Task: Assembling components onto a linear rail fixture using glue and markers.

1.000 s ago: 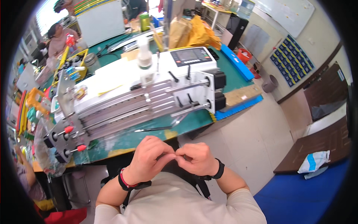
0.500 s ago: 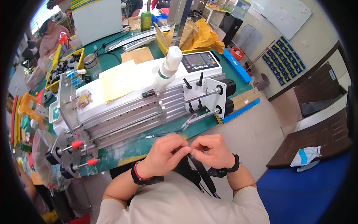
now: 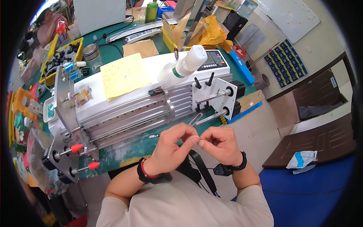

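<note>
My left hand [image 3: 174,146] and my right hand [image 3: 220,145] meet fingertip to fingertip in front of the bench edge. Both are closed in a pinch; whatever lies between the fingers is too small to make out. Just beyond them stands a white and silver machine [image 3: 130,121] with long metal rails. On its right end plate [image 3: 217,94] are black handles and shafts. Partly behind my fingers, pink-handled scissors [image 3: 196,119] lie on the green bench. A slim metal tool [image 3: 154,136] shows beside my left hand, mostly hidden by it.
On the machine rest a yellow paper sheet [image 3: 123,77] and a white bottle [image 3: 189,62]. Red-tipped rods [image 3: 77,148] stick out at its left end. A yellow basket [image 3: 77,56] of black parts and a glass jar [image 3: 92,56] stand behind. A person [image 3: 47,28] sits at the far left.
My pinched hands have shifted slightly right and up, still touching. The view has turned a little, and my left hand now covers more of the metal tool and scissors.
</note>
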Demonstrator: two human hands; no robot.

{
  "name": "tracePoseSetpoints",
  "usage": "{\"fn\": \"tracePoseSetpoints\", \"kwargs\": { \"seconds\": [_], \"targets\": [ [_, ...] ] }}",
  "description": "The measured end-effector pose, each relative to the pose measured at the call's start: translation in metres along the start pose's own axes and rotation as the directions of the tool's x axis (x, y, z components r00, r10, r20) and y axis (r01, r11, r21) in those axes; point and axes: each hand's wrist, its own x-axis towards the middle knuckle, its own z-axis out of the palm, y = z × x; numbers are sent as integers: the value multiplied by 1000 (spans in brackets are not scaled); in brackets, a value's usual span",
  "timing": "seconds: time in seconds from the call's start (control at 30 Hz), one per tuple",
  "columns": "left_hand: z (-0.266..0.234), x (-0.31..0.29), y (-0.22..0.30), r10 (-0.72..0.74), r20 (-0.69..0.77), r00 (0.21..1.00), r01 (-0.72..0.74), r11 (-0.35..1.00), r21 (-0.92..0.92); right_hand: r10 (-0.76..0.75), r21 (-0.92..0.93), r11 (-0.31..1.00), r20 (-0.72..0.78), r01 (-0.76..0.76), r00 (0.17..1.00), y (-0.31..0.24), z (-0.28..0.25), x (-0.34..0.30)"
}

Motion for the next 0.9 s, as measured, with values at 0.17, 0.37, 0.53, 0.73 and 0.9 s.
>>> {"fn": "tracePoseSetpoints", "kwargs": {
  "seconds": [0.17,0.37,0.53,0.73,0.9],
  "targets": [
    [-6,-3,0,-177,69,982,186,967,-176,-48,-78,996,-20,47,999,-4,5,3],
    [1,-12,-6,-92,-3,996,91,987,-132,-75,-20,997,-95,73,993,8,15,0],
    [0,-13,-7,-2,-5,1000,2,999,-44,45,200,980,-147,-15,988,15,22,-8],
    [10,-16,-7,-126,22,992,128,987,-100,-2,-8,1000,-563,-2,826,27,-3,21],
    [15,-14,-9,-133,39,990,136,985,-109,-26,-81,996,-670,-38,742,71,-47,76]
  ]
}}
